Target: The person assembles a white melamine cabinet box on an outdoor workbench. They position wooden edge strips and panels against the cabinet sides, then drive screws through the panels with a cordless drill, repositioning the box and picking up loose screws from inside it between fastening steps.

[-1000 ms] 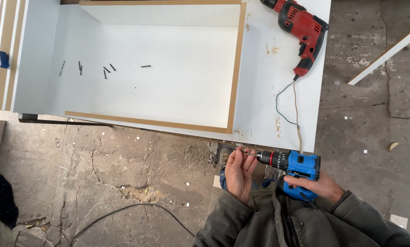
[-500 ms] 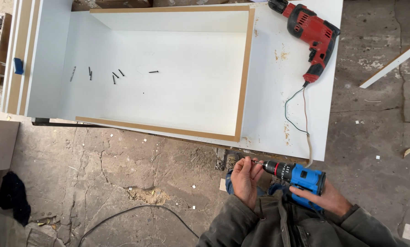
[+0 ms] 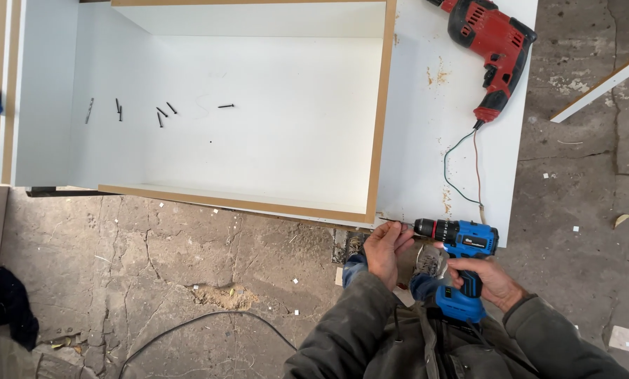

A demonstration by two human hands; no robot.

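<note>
**Blue drill at the cabinet's corner**

The right hand (image 3: pixel 493 281) is closed around the handle of a blue cordless drill (image 3: pixel 462 245), its tip near the white cabinet (image 3: pixel 272 126) corner. The left hand (image 3: pixel 384 249) pinches at the bit, seemingly steadying a dark screw (image 3: pixel 391 221). A red corded drill (image 3: pixel 493 42) lies on the white panel (image 3: pixel 426 140), loose screws (image 3: pixel 163 111) inside the cabinet.

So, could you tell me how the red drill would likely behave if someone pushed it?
The red drill lies flat on its side on the white panel, so it probably slides rather than rolls. Its bulky body suggests it is fairly heavy. Its thin wires look floppy and would likely trail behind.
</note>
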